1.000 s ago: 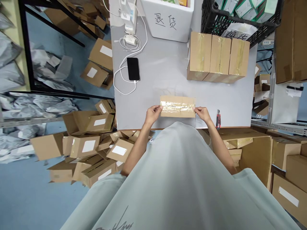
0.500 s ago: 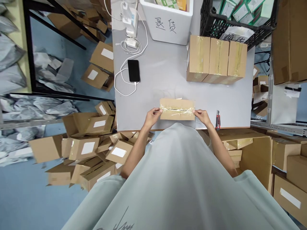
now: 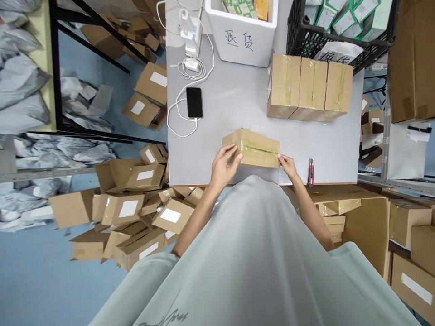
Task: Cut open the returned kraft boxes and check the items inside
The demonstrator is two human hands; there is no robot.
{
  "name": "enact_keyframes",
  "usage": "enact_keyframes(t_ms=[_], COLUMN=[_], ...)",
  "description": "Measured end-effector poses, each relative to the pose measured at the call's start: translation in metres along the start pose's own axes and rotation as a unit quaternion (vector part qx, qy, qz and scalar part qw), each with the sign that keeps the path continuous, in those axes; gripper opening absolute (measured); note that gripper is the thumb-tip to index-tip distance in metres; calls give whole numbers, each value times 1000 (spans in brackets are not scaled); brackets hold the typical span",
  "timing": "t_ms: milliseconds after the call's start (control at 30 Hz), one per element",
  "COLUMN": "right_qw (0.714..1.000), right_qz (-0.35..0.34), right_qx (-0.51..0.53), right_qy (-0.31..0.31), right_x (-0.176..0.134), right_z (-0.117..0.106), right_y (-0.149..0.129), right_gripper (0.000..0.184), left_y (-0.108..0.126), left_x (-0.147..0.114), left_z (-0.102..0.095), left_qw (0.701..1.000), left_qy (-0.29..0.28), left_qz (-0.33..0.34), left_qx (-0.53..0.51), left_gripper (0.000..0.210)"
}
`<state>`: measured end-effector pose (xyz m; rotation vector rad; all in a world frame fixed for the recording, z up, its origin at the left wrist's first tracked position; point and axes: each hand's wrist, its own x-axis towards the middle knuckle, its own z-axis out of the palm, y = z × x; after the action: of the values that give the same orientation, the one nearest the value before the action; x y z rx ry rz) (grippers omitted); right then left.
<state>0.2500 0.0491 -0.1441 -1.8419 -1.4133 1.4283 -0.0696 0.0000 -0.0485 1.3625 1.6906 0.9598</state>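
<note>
Two bare hands are at a taped carton [image 3: 262,153], which is near the front edge of the grey desk [image 3: 234,97], directly before the person in a pale shirt. The carton sits at a slant, with its left end showing, and a strip of clear, yellowish tape runs along the dark seam of its long face. The left hand [image 3: 225,165] is partly open, thumb and fingers parted, their tips against the carton's left end; whether it grips firmly there I cannot tell. The right hand [image 3: 288,165] is nearly closed, pinching the carton's right end between thumb and fingers.

Just beyond the right hand, a red and black utility knife [image 3: 310,174] lies by the front edge. Farther back on the right, three closed cartons [image 3: 311,83] stand side by side, touching, with a black crate [image 3: 300,38] of green-and-white packs behind them. A white foam box [image 3: 243,45] with two handwritten characters is at the back, left of the crate. On the left side of the desk lies a dark-screened phone [image 3: 194,102], plugged into a white cable [image 3: 179,135], with a power strip [image 3: 190,38] behind it.
</note>
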Motion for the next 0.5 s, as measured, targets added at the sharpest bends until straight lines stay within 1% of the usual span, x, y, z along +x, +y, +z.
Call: enact_keyframes(t_ms=[67,133,167,200,267,333,400,500], right_qw=[998,993,992,993,995,995,994,992], right_qz=[-6,-23,-36,-51,-80,-101,-106,-101], right_qx=[-28,-44,-41,-33,-13,-14,-37,-75], right_qy=[51,106,114,105,55,15,4,8], right_x=[0,-7,-14,-22,-43,-63,-76,-82], right_z=[-7,-17,-21,-25,-28,-24,-15,-2], right_y=[-7,-20,-29,-40,-62,-83,-96,-103], right_gripper=[84,84,82,78,68,61,62,70], left_y=[7,10,11,11,10,7,2,-4], left_x=[-3,-8,-10,-11,-11,-5,7,26], left_z=[6,13,17,20,24,27,28,26], left_qw=[1000,998,998,997,996,996,995,992], left_qy=[-24,-49,-58,-63,-71,-80,-84,-87], left_qz=[7,16,23,30,38,40,48,76], left_qx=[-6,-18,-22,-23,-24,-29,-18,40], left_gripper=[50,46,44,43,41,44,51,60])
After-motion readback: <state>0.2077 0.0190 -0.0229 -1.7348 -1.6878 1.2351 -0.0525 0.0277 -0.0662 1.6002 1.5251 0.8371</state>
